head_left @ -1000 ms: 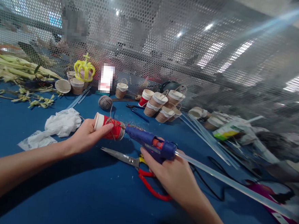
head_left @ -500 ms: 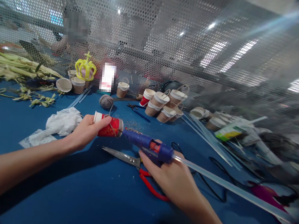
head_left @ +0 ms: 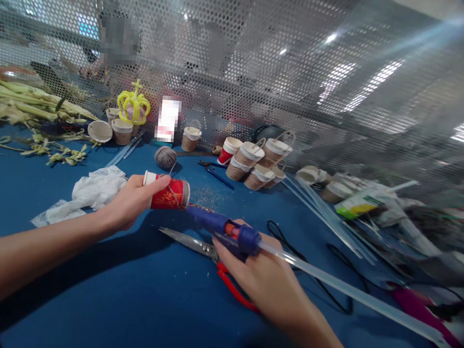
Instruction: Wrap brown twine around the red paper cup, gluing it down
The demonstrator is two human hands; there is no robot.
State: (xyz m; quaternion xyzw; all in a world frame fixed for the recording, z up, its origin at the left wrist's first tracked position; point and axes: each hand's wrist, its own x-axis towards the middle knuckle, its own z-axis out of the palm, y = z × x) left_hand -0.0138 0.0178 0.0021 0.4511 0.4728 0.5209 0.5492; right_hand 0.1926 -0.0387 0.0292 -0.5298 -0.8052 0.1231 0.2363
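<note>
My left hand is closed around a red paper cup lying sideways, its white rim toward the left. Grey yarn wraps the cup's right end, and a strand runs up to a grey yarn ball. In my right hand is a blue hot glue gun, its nozzle at the lower edge of the cup's yarn-wrapped end; whether it touches, I cannot tell. A long clear glue stick sticks out of its back. Scissors with red handles lie below, partly hidden by my right hand.
White netting lies left of the cup. Several twine-wrapped cups, pliers and a yellow crown stand or lie along the perforated metal screen. Loose glue sticks and a black cable are at right.
The glue gun has shifted slightly left and down, its nozzle moving to the lower side of the cup's end. The cup has moved a little left and stays in my left hand.
</note>
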